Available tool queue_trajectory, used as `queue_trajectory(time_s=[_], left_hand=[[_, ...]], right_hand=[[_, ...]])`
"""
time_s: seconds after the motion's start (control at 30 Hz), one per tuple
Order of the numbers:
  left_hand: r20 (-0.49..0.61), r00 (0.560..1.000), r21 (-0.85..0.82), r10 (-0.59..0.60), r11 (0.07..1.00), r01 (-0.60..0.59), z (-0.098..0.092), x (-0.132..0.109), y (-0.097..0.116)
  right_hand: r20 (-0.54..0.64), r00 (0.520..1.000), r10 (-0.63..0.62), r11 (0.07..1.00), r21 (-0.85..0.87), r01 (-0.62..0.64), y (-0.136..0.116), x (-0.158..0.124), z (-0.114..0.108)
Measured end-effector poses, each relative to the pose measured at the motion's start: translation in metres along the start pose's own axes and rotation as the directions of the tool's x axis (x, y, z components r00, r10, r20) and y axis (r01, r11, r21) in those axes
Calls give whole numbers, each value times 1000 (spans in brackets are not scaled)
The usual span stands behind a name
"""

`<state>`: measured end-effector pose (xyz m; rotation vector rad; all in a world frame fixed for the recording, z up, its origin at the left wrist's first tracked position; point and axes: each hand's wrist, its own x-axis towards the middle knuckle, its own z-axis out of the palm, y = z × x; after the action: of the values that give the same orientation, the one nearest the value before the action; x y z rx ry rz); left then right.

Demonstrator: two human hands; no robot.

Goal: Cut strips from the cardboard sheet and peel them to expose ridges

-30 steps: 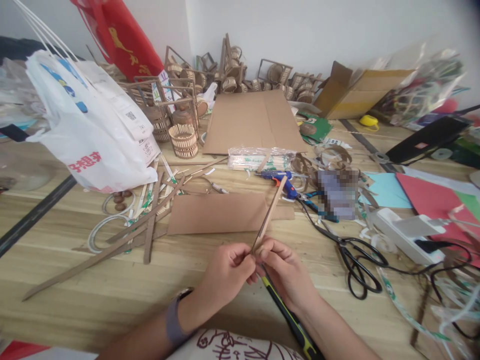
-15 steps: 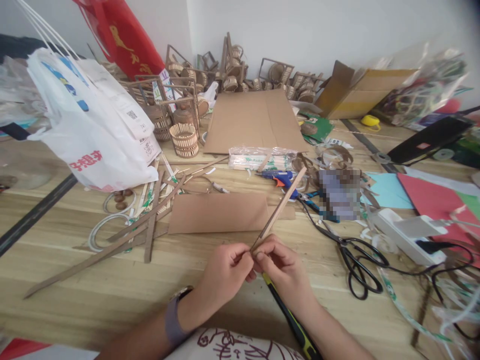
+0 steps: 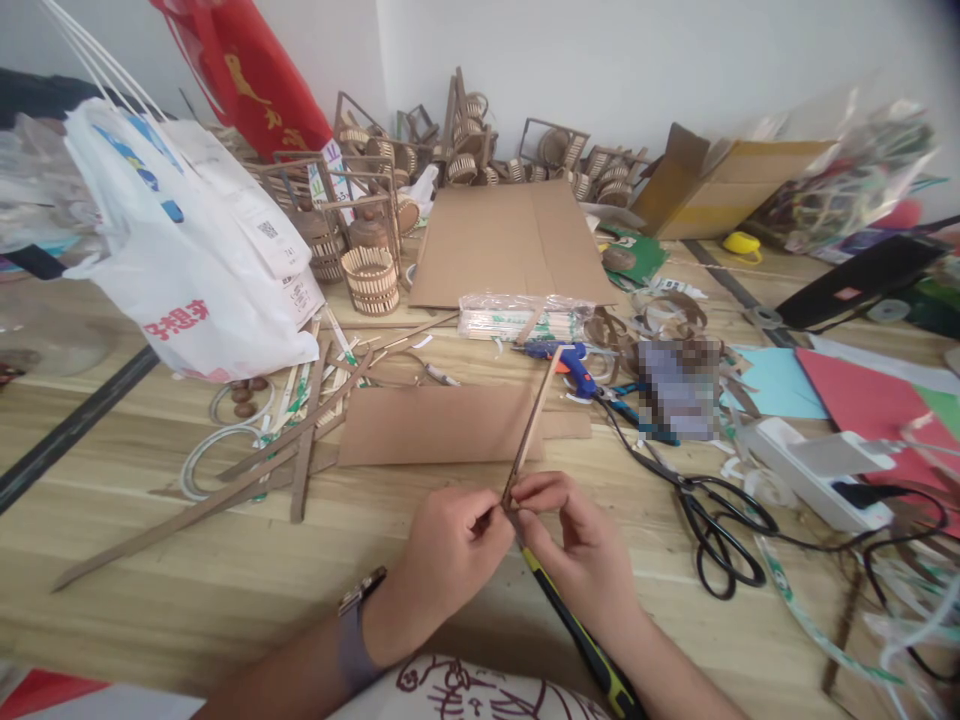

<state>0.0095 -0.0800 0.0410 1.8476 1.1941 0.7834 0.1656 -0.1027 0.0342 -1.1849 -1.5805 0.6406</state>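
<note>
My left hand (image 3: 450, 560) and my right hand (image 3: 574, 545) meet just above the wooden table (image 3: 225, 560). Both pinch the near end of a thin brown cardboard strip (image 3: 531, 428), which slants up and away towards a blue glue gun (image 3: 566, 358). Under my right hand lies a black and yellow utility knife (image 3: 581, 635), pointing towards me. A flat piece of cardboard (image 3: 435, 425) lies right behind my hands.
Black scissors (image 3: 716, 520) and a white power strip (image 3: 814, 460) lie to the right, with coloured paper (image 3: 862, 395) beyond. Loose cardboard strips (image 3: 247, 470) and a white plastic bag (image 3: 187, 270) are on the left. Woven cardboard baskets (image 3: 369, 280) and a big cardboard sheet (image 3: 506, 245) stand at the back.
The far end of the strip has swung from right back to the left and stands steeper. My hands have stayed in place, fingers shifting slightly on its near end.
</note>
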Motion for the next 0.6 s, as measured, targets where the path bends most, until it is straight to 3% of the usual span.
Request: queue_trajectory(time_s=[0.17, 0.33, 0.4, 0.47, 0.53, 0.6], left_hand=[[-39, 998, -4, 42, 999, -42, 0, -1, 1], [-66, 995, -15, 70, 997, -71, 2, -1, 1], [-62, 995, -18, 74, 997, -75, -1, -1, 2], [-15, 998, -65, 59, 996, -59, -6, -1, 2], [93, 995, -210, 29, 978, -9, -15, -1, 2], [223, 975, -458, 21, 885, 86, -25, 1, 0]], right_hand=[[-15, 991, 131, 981, 144, -128, 2, -3, 1], [-13, 992, 129, 974, 191, -124, 0, -3, 1], [17, 998, 56, 990, 130, -58, 1, -1, -4], [73, 994, -86, 996, -22, 88, 4, 4, -13], [153, 959, -239, 934, -233, 270, 8, 12, -25], [231, 917, -326, 823, -408, 396, 14, 20, -38]])
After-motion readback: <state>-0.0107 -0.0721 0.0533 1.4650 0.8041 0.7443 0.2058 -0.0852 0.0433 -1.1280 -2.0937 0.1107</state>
